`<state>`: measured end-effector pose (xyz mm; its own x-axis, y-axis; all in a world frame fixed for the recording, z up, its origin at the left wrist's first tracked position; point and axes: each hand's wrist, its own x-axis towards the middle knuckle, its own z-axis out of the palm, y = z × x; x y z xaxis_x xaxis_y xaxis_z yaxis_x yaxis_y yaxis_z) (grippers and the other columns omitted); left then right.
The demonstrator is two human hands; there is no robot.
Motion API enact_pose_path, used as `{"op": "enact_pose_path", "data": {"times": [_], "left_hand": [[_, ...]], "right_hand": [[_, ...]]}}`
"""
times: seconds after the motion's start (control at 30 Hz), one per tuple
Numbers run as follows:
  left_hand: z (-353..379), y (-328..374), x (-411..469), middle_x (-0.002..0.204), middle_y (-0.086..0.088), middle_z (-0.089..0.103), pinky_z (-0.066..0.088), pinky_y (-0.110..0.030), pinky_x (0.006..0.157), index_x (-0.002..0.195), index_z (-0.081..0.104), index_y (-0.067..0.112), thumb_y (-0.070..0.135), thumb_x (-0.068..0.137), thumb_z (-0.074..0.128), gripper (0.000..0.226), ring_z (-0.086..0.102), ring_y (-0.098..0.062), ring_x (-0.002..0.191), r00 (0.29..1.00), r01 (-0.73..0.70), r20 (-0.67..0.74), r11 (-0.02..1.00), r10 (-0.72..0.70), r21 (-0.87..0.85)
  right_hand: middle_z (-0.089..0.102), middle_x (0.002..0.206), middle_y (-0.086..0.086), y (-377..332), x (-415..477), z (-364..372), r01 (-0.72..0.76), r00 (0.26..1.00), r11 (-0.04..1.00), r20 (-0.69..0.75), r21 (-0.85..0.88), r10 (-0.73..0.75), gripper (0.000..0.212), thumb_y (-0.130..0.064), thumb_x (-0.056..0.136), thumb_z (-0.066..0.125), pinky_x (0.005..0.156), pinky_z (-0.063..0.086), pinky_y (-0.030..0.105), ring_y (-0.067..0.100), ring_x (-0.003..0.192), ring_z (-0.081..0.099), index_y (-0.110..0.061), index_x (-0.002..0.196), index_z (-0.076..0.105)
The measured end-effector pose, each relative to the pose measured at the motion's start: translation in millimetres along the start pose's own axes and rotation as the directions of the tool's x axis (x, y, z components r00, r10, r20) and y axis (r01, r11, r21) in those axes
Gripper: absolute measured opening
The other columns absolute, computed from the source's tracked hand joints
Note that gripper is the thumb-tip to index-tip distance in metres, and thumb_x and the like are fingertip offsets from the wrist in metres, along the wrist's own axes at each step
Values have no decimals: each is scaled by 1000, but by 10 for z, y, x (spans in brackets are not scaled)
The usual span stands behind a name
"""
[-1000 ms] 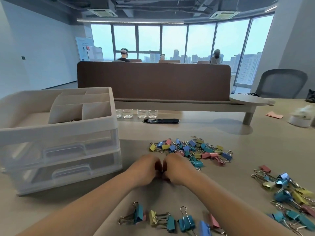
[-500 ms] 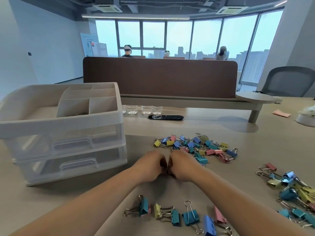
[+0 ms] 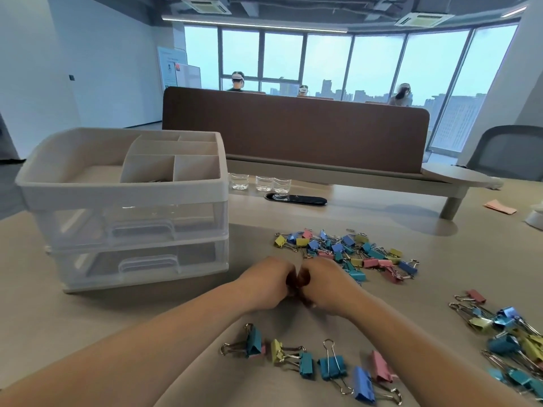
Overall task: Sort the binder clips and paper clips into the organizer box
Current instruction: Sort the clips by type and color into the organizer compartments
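Now we are pressing left hand (image 3: 269,284) and right hand (image 3: 327,286) together, fingers (image 3: 287,274) curled; what they hold we cannot tell; binder clips (image 3: 348,254) are lying just beyond the right; the organizer box (image 3: 117,198) is standing leftward.

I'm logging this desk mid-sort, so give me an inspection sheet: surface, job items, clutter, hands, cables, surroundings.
Surface: beige table.
Job's things: organizer at left, drawers shut; centre clip pile; right clip pile; clip row nearest the person.
Clutter: three clear cups, black oval item, pink paper.
Hands: left hand and right hand curled, knuckles together; whatever they hold is hidden.
Cables: nothing seen.
Surroundings: brown divider, grey chair, windows, people beyond.
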<state>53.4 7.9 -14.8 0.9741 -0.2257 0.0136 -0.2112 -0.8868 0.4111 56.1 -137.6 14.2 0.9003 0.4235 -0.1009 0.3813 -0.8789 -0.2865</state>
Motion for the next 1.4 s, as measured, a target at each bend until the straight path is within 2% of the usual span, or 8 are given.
{"op": "enact_pose_path", "data": {"times": [0.43, 0.57, 0.8, 0.9, 1.0, 1.17, 1.3, 1.4], "left_hand": [[-69, 56, -156, 103, -4, 68, 53, -37, 85, 105, 69, 18, 10, 89, 52, 25, 62, -21, 94, 1000, 23, -2, 1000, -23, 1], [-160, 94, -274, 101, -3, 69, 52, -34, 83, 105, 69, 18, 9, 90, 50, 26, 62, -20, 93, 1000, 18, -9, 999, -19, -38], [-780, 155, -481, 76, -5, 67, 46, -26, 65, 94, 74, 15, 22, 90, 64, 13, 60, -17, 68, 983, -37, -181, 996, 22, -78], [-1186, 137, -617, 65, -1, 64, 46, -22, 53, 86, 71, 18, 18, 87, 65, 6, 54, -8, 52, 952, -54, -307, 991, 14, -121], [-1609, 122, -773, 65, -3, 67, 52, -26, 56, 83, 72, 19, 15, 88, 64, 10, 58, -8, 51, 909, -86, -417, 988, 23, -131], [-2182, 9, -897, 62, 2, 67, 50, -19, 52, 81, 74, 18, 13, 88, 64, 14, 57, -4, 48, 840, -38, -542, 994, -26, -106], [-2397, -190, -849, 60, -9, 68, 51, -25, 51, 73, 73, 18, 2, 84, 60, 24, 56, -10, 45, 847, 35, -517, 982, -126, -183], [-2455, -355, -759, 60, -9, 68, 53, -28, 57, 81, 75, 15, 3, 86, 59, 21, 59, -13, 46, 847, 85, -500, 975, -179, -204]], "right_hand": [[62, 94, -4, -66, -108, -39, -34, 999, 997, 17, 73, 33, 12, -14, 92, 60, 72, 49, 20, 10, 86, 60, -26, 88, 59], [67, 94, -4, -113, -164, -70, -34, 999, 994, 34, 109, 30, 14, -14, 92, 61, 83, 54, 26, 9, 87, 65, -26, 86, 60], [71, 71, -4, -437, -225, -545, 106, 990, 984, -111, 147, -90, 11, -18, 88, 68, 61, 42, 11, 0, 62, 65, -23, 80, 65], [72, 65, -4, -714, -198, -882, 182, 971, 974, -181, 137, -156, 11, -15, 85, 69, 58, 43, 14, -1, 56, 64, -23, 77, 66], [73, 68, -3, -1037, -162, -1218, 267, 947, 950, -228, 160, -228, 7, -14, 86, 70, 67, 53, 18, 2, 61, 69, -17, 81, 68], [74, 71, 3, -1502, 49, -1535, 364, 902, 905, -326, 218, -285, 2, -10, 84, 73, 73, 59, 26, 11, 65, 72, -9, 84, 72], [74, 70, 9, -1745, 343, -1532, 356, 899, 907, -346, 226, -267, 5, -6, 81, 72, 78, 60, 44, 27, 74, 73, -6, 76, 73], [74, 73, 8, -1854, 515, -1497, 321, 908, 935, -331, 151, -258, 12, -8, 83, 72, 79, 60, 41, 28, 79, 72, -12, 71, 69]]}}
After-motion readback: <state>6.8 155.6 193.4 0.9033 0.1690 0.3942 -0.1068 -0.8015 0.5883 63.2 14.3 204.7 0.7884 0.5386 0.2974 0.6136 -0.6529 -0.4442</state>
